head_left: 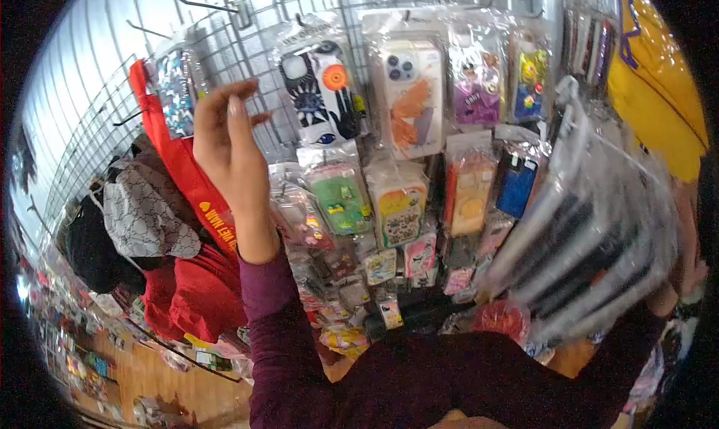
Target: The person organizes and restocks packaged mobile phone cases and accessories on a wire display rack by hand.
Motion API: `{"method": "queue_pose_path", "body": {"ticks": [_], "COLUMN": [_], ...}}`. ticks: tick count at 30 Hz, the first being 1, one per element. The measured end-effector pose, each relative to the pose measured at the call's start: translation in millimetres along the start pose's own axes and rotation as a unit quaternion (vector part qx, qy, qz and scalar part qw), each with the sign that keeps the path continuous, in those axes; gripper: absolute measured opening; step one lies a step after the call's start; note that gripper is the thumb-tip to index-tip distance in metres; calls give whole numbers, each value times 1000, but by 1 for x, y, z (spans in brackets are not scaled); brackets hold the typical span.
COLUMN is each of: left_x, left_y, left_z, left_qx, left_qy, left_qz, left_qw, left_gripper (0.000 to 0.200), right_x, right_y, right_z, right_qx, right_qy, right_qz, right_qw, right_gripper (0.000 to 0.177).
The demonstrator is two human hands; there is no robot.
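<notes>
My left hand (231, 140) is raised in front of the wire grid wall, fingers apart and nothing visible in them. It is close to a black-and-white phone case with an orange flower (320, 92), and to a blue-and-white patterned pack (177, 84) on its other side. On the right, a thick bundle of clear plastic packs (592, 227) with dark flat contents fans out, blurred. My right hand (663, 300) is at its lower outer edge, gripping it, with most of the fingers hidden.
Several packaged phone cases hang in rows, including one with an orange butterfly (410, 99). Bare metal hooks (210, 6) stick out above. Red cloth (195, 298) and a grey patterned cap (146, 204) hang left; yellow cloth (651, 84) hangs right. A red basket (502, 320) stands below.
</notes>
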State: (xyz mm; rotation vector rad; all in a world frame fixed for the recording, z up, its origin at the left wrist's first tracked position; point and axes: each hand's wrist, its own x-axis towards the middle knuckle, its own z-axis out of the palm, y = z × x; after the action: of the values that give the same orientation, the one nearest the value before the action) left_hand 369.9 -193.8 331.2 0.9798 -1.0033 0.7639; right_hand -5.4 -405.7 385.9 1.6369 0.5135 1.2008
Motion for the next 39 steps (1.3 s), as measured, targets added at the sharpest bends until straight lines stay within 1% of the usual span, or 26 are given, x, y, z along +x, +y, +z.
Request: {"method": "queue_pose_path", "body": {"ticks": [2,3,5,6,8,9,11,12,15,16,18,19,21,22,24,25,27,29,31,32,33,35,36,37,38,39], "left_x": [-30,-40,-52,-53,-55,-56,-58,-60,-68,-69,-71,-71,-72,-72,-72,-72,-75,-76,-77,-79,-79,-78,-77,-76,-76,-81], "left_y": [22,29,33,34,37,37,34,34,32,31,29,29,29,28,30,31,28,26,25,25,23,19,22,22,22,24], "left_z": [9,11,17,20,25,27,32,34,36,35,32,31,27,24,19,15,6,-6,-18,-23,-27,-35,-37,-40,-42,-46], "left_qx": [-50,-69,-112,-116,-134,-137,-115,-106,-128,-129,-119,-119,-149,-141,-146,-149,-148,-142,-132,-140,-137,-124,-142,-137,-124,-107], "left_qy": [-66,-107,-159,-158,-188,-188,-230,-242,-253,-251,-265,-263,-257,-264,-252,-244,-233,-219,-188,-163,-154,-140,-136,-128,-125,-123], "left_qz": [-2,-9,17,18,-43,-40,-63,-62,-84,-76,-104,-100,-140,-138,-135,-135,-139,-146,-147,-157,-163,-134,-149,-155,-132,-124], "left_qw": [997,992,981,980,972,972,964,962,955,956,951,952,944,944,947,949,951,954,962,964,965,973,969,970,976,979], "left_gripper": [15,15,14,14,15,15,15,15,15,15,15,15,16,16,16,16,16,16,16,16,16,16,18,18,18,19], "right_x": [3,12,30,30,27,25,22,20,21,22,23,27,37,42,52,66,102,95,66,69,74,87,86,85,83,79], "right_y": [-11,-26,-47,-47,-39,-36,-29,-24,-10,-2,18,27,49,62,84,81,69,81,107,102,94,74,68,64,60,54], "right_z": [1,-2,-3,2,20,28,43,48,55,57,60,62,65,69,75,75,78,86,95,94,93,91,91,89,86,88], "right_qx": [-2,-24,-77,-80,-67,-71,-44,-34,-36,-44,-21,-24,-38,-39,-103,-103,-100,-98,-66,-120,-111,-55,-71,-63,-39,-23], "right_qy": [0,-75,-212,-213,-164,-164,-92,-83,-71,-67,-62,-59,-47,-45,-26,-24,-58,-36,-62,-53,-49,-45,-49,-46,-67,-68], "right_qz": [-24,41,164,163,109,109,75,53,35,33,40,37,69,66,8,4,83,61,56,9,3,-1,1,-4,16,15], "right_qw": [1000,996,960,960,978,978,992,995,996,996,997,997,996,996,994,994,990,993,994,991,993,997,996,997,997,997], "right_gripper": [22,19,25,25,38,38,37,36,36,36,34,34,31,31,25,25,6,7,25,26,26,26,30,30,31,27]}}
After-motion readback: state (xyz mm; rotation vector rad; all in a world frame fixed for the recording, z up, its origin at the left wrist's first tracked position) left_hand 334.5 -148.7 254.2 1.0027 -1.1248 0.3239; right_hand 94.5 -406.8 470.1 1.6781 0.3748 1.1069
